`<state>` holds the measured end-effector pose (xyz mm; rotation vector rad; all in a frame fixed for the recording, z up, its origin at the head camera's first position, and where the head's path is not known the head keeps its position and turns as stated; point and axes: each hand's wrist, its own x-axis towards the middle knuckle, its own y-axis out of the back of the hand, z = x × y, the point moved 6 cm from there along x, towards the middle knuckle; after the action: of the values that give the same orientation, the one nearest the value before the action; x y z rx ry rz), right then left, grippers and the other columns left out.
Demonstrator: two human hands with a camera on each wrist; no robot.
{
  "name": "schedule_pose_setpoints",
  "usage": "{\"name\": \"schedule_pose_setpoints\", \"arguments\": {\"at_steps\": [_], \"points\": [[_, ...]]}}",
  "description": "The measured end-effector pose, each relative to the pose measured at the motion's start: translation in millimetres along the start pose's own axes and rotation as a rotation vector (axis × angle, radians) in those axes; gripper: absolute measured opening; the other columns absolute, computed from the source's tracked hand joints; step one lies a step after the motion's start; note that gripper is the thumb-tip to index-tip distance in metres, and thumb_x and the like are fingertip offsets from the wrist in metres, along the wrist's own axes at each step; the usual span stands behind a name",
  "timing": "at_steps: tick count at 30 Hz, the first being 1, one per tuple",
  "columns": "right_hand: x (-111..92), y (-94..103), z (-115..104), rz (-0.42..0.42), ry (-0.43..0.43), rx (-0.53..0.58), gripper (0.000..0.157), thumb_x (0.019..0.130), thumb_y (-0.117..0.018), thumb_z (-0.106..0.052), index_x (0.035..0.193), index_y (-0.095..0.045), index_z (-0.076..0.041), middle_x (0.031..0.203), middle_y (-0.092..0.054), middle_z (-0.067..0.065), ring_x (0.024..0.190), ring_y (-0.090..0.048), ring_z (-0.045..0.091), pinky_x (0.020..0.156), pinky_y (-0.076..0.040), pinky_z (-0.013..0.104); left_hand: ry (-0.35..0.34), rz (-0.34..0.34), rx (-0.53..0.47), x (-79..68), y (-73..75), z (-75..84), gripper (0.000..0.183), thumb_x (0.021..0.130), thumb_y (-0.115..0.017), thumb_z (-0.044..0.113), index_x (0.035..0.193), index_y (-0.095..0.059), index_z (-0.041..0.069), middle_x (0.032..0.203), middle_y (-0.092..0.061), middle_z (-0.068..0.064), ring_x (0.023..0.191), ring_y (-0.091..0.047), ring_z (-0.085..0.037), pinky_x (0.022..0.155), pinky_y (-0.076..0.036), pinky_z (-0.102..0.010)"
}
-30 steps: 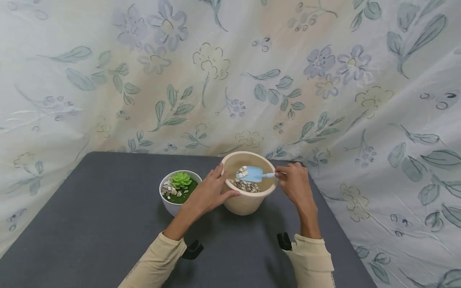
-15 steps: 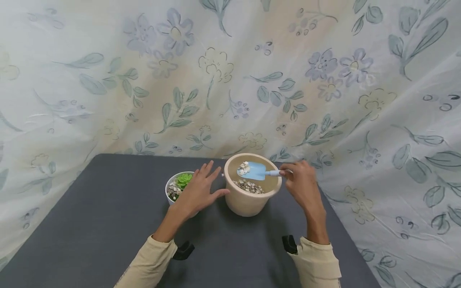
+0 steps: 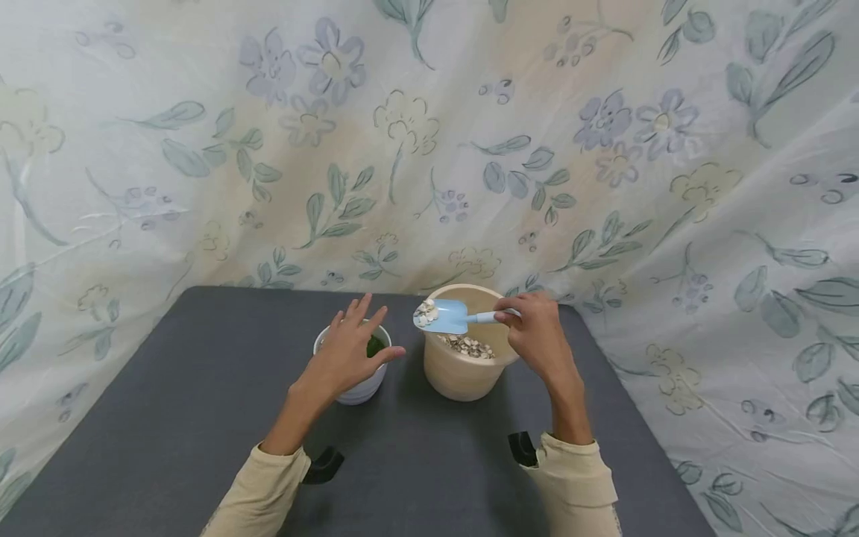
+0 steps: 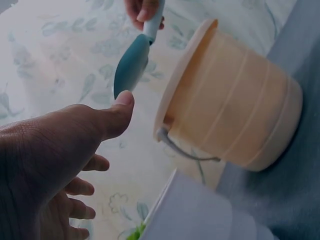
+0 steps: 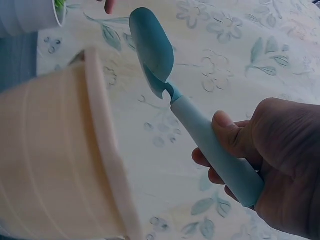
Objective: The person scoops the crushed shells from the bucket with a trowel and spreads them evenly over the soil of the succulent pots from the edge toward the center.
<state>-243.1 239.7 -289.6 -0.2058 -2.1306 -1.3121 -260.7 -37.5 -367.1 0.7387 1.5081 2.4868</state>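
A light blue hand trowel (image 3: 448, 316) carries a small heap of pale pebbles (image 3: 426, 312) above the left rim of a cream bucket (image 3: 463, 379). My right hand (image 3: 539, 333) grips its handle, fingers curled round it in the right wrist view. More pebbles (image 3: 468, 346) lie inside the bucket. My left hand (image 3: 345, 350), fingers spread, is over a white plant pot (image 3: 362, 391) and hides most of its top. Whether it touches the pot cannot be told. A bit of green (image 3: 375, 345) shows past the thumb.
A dark grey table (image 3: 201, 418) bears the pot and, to its right, the bucket, which has a grey handle (image 4: 185, 151). Floral cloth (image 3: 429, 149) hangs behind the table and along its right side.
My left hand has left the bucket rim and moved left over the plant pot. The trowel with its pebbles has shifted left, from inside the bucket's opening to above its left rim.
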Motion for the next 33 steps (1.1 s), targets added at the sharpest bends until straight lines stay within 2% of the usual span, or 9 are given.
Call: {"name": "schedule_pose_setpoints", "arguments": {"at_steps": [7, 14, 21, 26, 33], "points": [[4, -16.9, -10, -0.017, 0.028, 0.035, 0.005, 0.091, -0.077, -0.003, 0.093, -0.081, -0.004, 0.085, -0.076, 0.014, 0.078, -0.055, 0.030, 0.079, -0.043, 0.043, 0.051, -0.014, 0.011, -10.1, 1.2, -16.9, 0.084, 0.097, -0.068, 0.056, 0.160, -0.043, 0.005, 0.170, -0.026, -0.028, 0.156, -0.028, -0.052, 0.125, -0.026, -0.071], [9, -26.2, -20, -0.024, 0.029, 0.071, 0.004, 0.090, -0.078, -0.003, 0.093, -0.081, -0.005, 0.091, -0.079, 0.013, 0.083, -0.058, 0.031, 0.084, -0.046, 0.047, 0.091, -0.014, -0.012, -20.7, 7.8, -32.0, 0.085, 0.098, -0.069, 0.052, 0.162, -0.038, 0.006, 0.171, -0.023, -0.028, 0.156, -0.026, -0.054, 0.125, -0.025, -0.071], [15, -46.8, -35, -0.054, 0.034, 0.108, 0.005, 0.089, -0.080, -0.004, 0.093, -0.081, -0.007, 0.096, -0.079, 0.010, 0.087, -0.057, 0.028, 0.092, -0.044, 0.051, 0.137, -0.015, -0.007, -34.5, 12.9, -47.9, 0.087, 0.099, -0.066, 0.054, 0.164, -0.034, 0.006, 0.171, -0.023, -0.030, 0.156, -0.025, -0.056, 0.124, -0.025, -0.072], [19, -60.9, -49, -0.067, 0.070, 0.097, 0.005, 0.088, -0.081, -0.003, 0.091, -0.081, -0.007, 0.091, -0.077, 0.008, 0.088, -0.059, 0.027, 0.093, -0.047, 0.050, 0.159, -0.026, -0.007, -42.9, 12.5, -56.5, 0.091, 0.099, -0.066, 0.054, 0.164, -0.031, 0.002, 0.170, -0.022, -0.032, 0.155, -0.026, -0.056, 0.123, -0.026, -0.073], [26, -83.6, -69, -0.137, 0.140, 0.037, 0.006, 0.090, -0.081, -0.005, 0.094, -0.082, -0.009, 0.091, -0.076, 0.006, 0.089, -0.057, 0.025, 0.090, -0.047, 0.046, 0.190, -0.056, -0.004, -53.7, 9.8, -66.5, 0.095, 0.098, -0.067, 0.055, 0.164, -0.027, -0.001, 0.169, -0.022, -0.034, 0.154, -0.029, -0.056, 0.121, -0.027, -0.074]]}}
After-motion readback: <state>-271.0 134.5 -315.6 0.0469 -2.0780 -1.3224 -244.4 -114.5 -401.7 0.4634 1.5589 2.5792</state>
